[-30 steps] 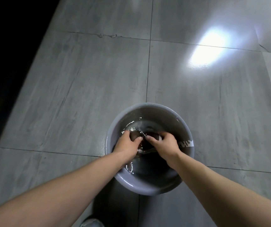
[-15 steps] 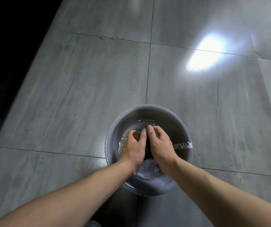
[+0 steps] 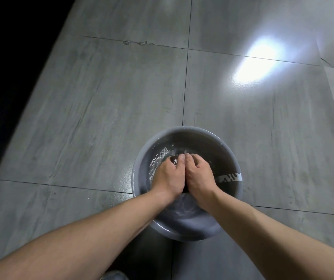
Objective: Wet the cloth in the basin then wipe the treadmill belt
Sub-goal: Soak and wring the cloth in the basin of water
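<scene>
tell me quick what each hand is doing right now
Left hand: closed, gripping the dark cloth in the basin water.
Right hand: closed, gripping the same cloth.

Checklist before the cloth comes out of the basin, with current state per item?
1. The cloth sits in the water of the basin: ok.
2. Grip of the left hand on the cloth: ok.
3. Grip of the right hand on the cloth: ok.
4. The basin stands upright on the tiled floor: ok.
5. The cloth is soaked through: cannot tell, the hands hide most of it.
6. The treadmill belt in view: not ok.
</scene>
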The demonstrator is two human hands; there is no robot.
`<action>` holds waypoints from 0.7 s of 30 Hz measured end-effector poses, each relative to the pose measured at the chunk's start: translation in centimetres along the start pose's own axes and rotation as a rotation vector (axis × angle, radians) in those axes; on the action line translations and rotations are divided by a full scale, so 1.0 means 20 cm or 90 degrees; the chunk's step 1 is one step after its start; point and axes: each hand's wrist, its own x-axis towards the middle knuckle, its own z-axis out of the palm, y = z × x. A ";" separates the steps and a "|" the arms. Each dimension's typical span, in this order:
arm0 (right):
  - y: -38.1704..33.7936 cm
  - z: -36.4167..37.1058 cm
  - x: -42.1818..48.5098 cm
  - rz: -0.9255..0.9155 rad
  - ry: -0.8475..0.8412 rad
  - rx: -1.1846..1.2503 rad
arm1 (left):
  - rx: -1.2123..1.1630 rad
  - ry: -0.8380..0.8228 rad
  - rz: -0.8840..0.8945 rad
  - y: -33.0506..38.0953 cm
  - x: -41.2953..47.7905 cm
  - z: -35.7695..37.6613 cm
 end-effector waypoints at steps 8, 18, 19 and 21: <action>-0.04 -0.18 0.01 0.083 -0.180 0.113 | -0.210 -0.214 -0.130 0.02 -0.01 -0.13; -0.14 -0.29 0.04 -0.063 -0.230 -0.063 | -0.475 -0.316 -0.188 0.01 0.01 -0.24; -0.15 -0.29 0.04 -0.005 -0.264 0.027 | -0.488 -0.316 -0.196 0.01 0.01 -0.25; -0.19 -0.30 0.03 0.108 -0.315 0.146 | -0.529 -0.352 -0.228 0.02 0.02 -0.28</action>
